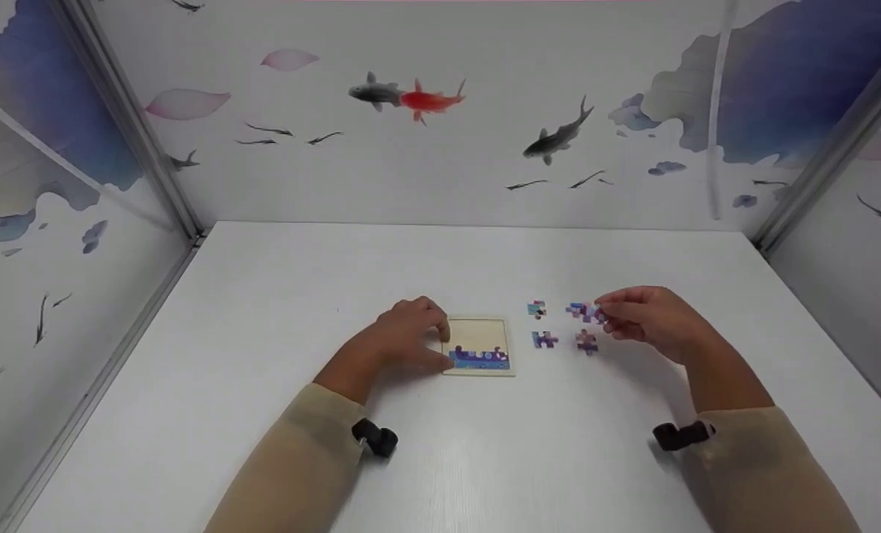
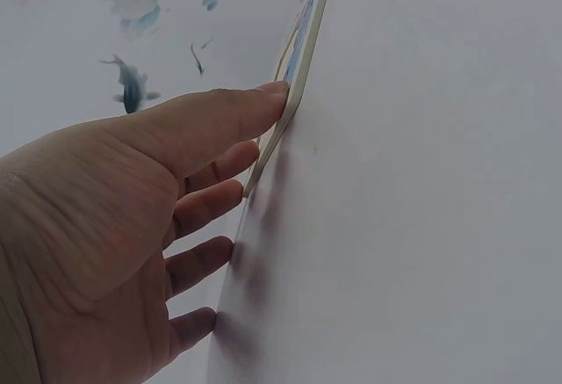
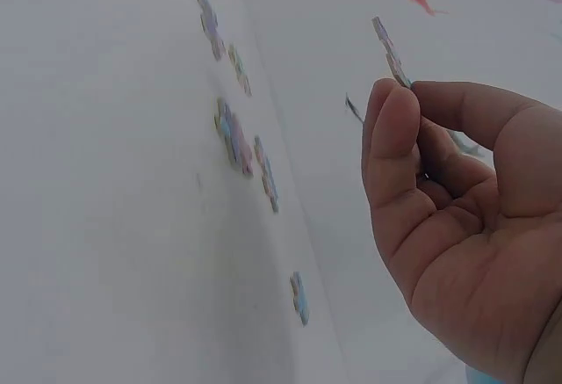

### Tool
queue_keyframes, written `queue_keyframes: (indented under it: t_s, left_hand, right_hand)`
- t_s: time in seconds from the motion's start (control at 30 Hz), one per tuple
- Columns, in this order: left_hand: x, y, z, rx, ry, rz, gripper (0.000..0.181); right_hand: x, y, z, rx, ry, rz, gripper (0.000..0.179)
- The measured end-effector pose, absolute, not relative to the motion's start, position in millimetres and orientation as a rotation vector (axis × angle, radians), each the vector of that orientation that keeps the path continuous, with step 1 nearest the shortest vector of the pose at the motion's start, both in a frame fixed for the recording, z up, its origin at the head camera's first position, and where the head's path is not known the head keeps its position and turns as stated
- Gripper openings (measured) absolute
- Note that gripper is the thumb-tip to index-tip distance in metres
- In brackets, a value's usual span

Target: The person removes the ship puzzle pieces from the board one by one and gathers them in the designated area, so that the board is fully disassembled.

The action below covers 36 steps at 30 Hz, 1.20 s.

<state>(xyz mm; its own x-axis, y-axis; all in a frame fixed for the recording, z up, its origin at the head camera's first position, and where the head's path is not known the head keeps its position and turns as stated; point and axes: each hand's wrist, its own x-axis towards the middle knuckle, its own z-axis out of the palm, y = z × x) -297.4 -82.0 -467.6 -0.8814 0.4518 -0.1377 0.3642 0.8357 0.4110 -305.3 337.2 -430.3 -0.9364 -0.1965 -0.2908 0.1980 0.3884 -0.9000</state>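
A small wooden puzzle tray point(image 1: 477, 327) lies on the table, its lower part filled with purple and blue jigsaw pieces point(image 1: 479, 360). My left hand point(image 1: 414, 333) holds it at the left edge, thumb near the lower corner and index finger higher up. In the left wrist view the thumb point(image 2: 255, 107) rests on the tray's border point(image 2: 303, 72). To the right, my right hand point(image 1: 655, 318) pinches a jigsaw piece point(image 3: 391, 50) between thumb and fingertips, raised off the table. Its printed face is hard to make out.
Several loose jigsaw pieces lie between tray and right hand, among them an upper one point(image 1: 536, 309), a purple one point(image 1: 544, 340) and a pinkish one point(image 1: 587, 342). White panels with painted fish point(image 1: 433, 100) enclose the table point(image 1: 440, 459) at the back and sides.
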Motion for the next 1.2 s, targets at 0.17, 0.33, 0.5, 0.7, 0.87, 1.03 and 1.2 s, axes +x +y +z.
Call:
queue_keyframes:
  t_s: [0.17, 0.33, 0.5, 0.7, 0.87, 1.03, 1.2]
  left_hand:
    - [-297.6, -79.3, -468.5, 0.603, 2.780, 0.574, 0.033]
    - [-297.0, -79.2, -466.7, 0.601, 2.778, 0.578, 0.032]
    - [-296.1, -82.2, -465.3, 0.632, 2.774, 0.575, 0.031]
    - [-295.7, -82.2, -465.1, 0.619, 2.770, 0.557, 0.032]
    - [-295.9, -81.7, -465.7, 0.603, 2.769, 0.566, 0.031]
    - [-296.4, -83.1, -465.5, 0.616, 2.766, 0.565, 0.032]
    - [-296.4, -84.7, -466.3, 0.637, 2.767, 0.569, 0.031]
  right_hand:
    - [-299.0, 367.6, -437.1, 0.041, 2.327, -1.490, 0.053]
    - [-296.2, 392.4, -443.1, 0.063, 2.343, -1.424, 0.050]
    - [-298.6, 407.7, -451.5, 0.106, 2.325, -1.368, 0.043]
    - [-302.2, 414.8, -459.2, 0.150, 2.318, -1.336, 0.041]
    - [-300.2, 413.6, -458.8, 0.148, 2.321, -1.327, 0.045]
    - [-300.9, 411.1, -457.7, 0.165, 2.338, -1.304, 0.048]
    - [-302.7, 411.5, -458.6, 0.164, 2.336, -1.308, 0.048]
